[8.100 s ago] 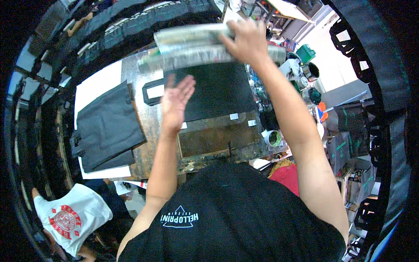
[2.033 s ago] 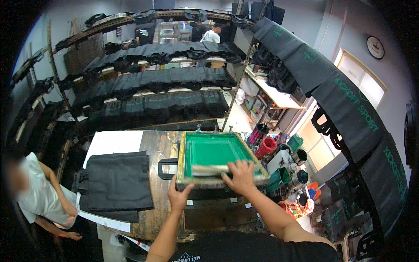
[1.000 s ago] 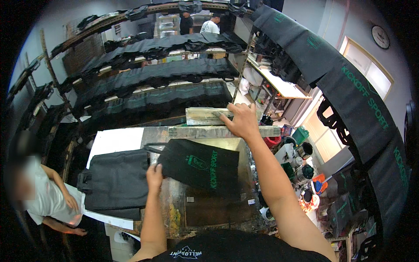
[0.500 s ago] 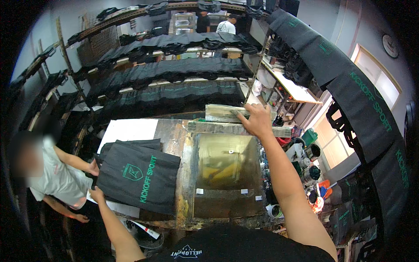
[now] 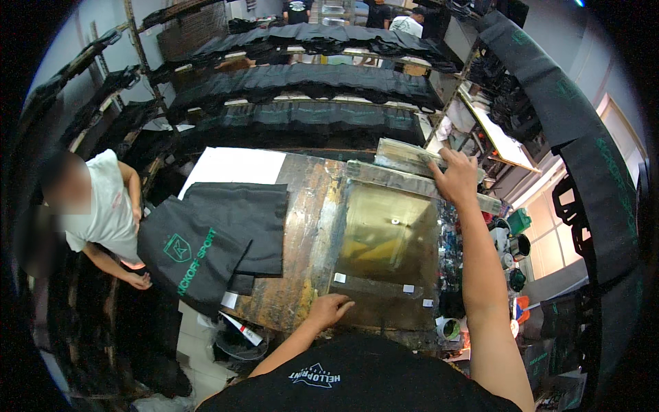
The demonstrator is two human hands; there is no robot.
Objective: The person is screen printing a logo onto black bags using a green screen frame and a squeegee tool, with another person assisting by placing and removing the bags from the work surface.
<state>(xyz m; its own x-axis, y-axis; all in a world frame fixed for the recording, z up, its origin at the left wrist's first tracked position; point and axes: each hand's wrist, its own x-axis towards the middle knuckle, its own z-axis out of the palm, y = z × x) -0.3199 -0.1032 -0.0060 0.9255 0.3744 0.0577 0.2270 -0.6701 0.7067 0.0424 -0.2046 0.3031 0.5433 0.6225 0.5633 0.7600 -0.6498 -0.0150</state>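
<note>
My right hand (image 5: 456,177) grips the pale bar of a printing frame (image 5: 395,180) at the far edge of the work board, with the thumb on its near side. My left hand (image 5: 329,310) is empty, its fingers loosely bent, over the board's near edge. Between my hands lies a shiny, yellowish-brown printing bed (image 5: 388,230) with small white tabs near its lower part. To the left, a black fabric bag (image 5: 182,250) with a green shield print slants over the table's edge near a co-worker's hands, overlapping other black bag pieces (image 5: 264,213).
A co-worker (image 5: 113,206) stands at the left. White board (image 5: 237,168) lies at the table's far left. Racks draped with black bags (image 5: 302,82) stand beyond, and more bags hang at right. Paint cans (image 5: 518,246) crowd the table's right side. A bin (image 5: 240,343) stands below.
My left hand has let go of the printed bag and moved right to the board's near edge. The bag has swung left and down towards the co-worker. My right hand stays on the frame.
</note>
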